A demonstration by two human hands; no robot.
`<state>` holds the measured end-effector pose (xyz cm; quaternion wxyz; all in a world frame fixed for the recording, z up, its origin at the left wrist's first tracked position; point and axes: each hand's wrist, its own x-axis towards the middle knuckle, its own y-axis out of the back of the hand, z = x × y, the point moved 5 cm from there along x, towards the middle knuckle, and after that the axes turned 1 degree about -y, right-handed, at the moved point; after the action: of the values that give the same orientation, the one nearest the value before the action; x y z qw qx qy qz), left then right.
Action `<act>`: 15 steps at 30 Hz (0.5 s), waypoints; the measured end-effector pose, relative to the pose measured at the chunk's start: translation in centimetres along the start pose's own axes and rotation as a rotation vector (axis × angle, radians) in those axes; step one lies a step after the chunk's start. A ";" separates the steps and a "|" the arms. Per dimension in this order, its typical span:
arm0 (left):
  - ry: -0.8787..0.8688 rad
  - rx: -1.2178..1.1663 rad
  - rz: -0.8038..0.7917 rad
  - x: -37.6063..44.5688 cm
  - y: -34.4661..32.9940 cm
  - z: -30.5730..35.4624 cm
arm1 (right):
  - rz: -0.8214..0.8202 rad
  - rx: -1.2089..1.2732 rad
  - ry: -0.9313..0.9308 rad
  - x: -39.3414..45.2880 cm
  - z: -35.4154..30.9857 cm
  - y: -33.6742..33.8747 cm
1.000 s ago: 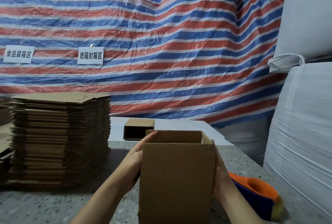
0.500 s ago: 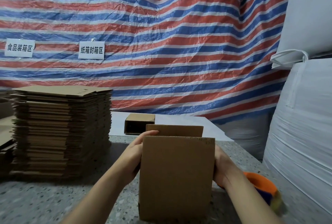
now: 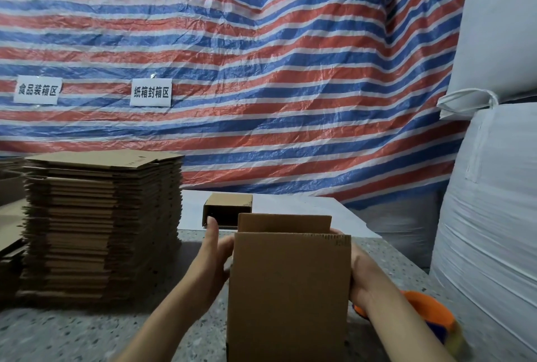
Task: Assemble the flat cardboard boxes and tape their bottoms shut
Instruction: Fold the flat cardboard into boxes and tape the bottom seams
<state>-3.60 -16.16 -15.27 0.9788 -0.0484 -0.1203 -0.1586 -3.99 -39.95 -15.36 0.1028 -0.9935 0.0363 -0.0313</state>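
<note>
One upright cardboard box point(image 3: 289, 294) between my two hands on the speckled table point(image 3: 87, 335), left hand point(image 3: 213, 257) flat-fingered against its side, right hand point(image 3: 359, 271) curled round the opposite edge, one finished box point(image 3: 228, 212) beyond my left fingertips, one flat-box stack point(image 3: 101, 225) farther left, one orange tape dispenser point(image 3: 427, 315) behind my right wrist.

Two white paper signs fixed to the striped tarpaulin point(image 3: 261, 76): the left sign point(image 3: 37, 90) reads 食品装箱区; the right sign point(image 3: 151, 92) reads 纸箱封箱区. No legible print on the cardboard.
</note>
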 end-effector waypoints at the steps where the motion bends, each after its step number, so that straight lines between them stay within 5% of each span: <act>1: -0.012 0.015 -0.056 -0.2 0.0 0.2 | 0.005 0.001 -0.002 -0.1 0.0 0.0; 7: -0.012 0.098 -0.149 -0.3 0.5 0.4 | 0.009 0.034 -0.001 0.2 0.4 0.2; 15: -0.103 -0.069 0.127 0.3 0.4 -0.3 | -0.059 0.164 0.013 0.1 0.9 0.4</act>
<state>-3.15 -15.96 -15.54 0.9772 -0.0977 -0.1616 -0.0975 -3.83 -40.11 -16.33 0.1826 -0.9822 0.0052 -0.0435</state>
